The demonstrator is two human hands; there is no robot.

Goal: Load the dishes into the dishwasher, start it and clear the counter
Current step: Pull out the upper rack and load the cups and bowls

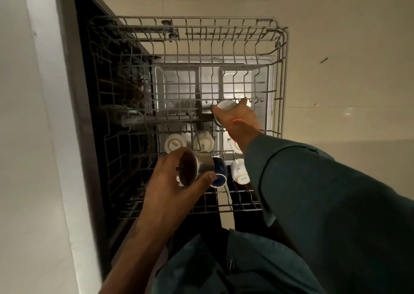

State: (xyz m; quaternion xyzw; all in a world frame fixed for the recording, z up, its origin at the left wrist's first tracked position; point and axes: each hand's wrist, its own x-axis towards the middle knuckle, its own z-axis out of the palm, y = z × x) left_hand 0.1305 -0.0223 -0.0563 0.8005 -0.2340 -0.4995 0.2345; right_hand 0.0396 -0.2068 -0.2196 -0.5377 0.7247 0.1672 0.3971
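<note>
At the left edge a pale wall (33, 136) is seen, and beside it the dark front of the dishwasher (89, 114). A wire rack (281, 69) is pulled out of it over a light tiled floor (347, 47), and the grey inner face of the lowered door (179, 85) is visible through the wires. Dark dishes, too dim to be told apart, are stacked in the rack's left part.

Over the rack's near edge, left of its middle, a steel cup (199, 166) is gripped by the left hand (177, 186); the thumb and fingers are curled round its wall, and the cup is tilted so that its dark inside is turned toward the camera. Something white is partly hidden under this hand.

Behind the steel cup, two white cups (174, 143) are set upside down side by side, with printed bases showing. A blue cup (220, 174) lies just right of the steel cup, touching or nearly touching it; which cannot be told. Right of the blue cup, another white cup (240, 173) is set on its side near the rack's near edge, and one more white piece is half covered by the sleeve (313, 192).

Toward the rack's right side, about halfway back, a second cup (225, 106) with a steel rim and a white inside is clamped in the right hand (235, 114), held at wire level. A red thread (237, 121) is worn at that wrist.
</note>
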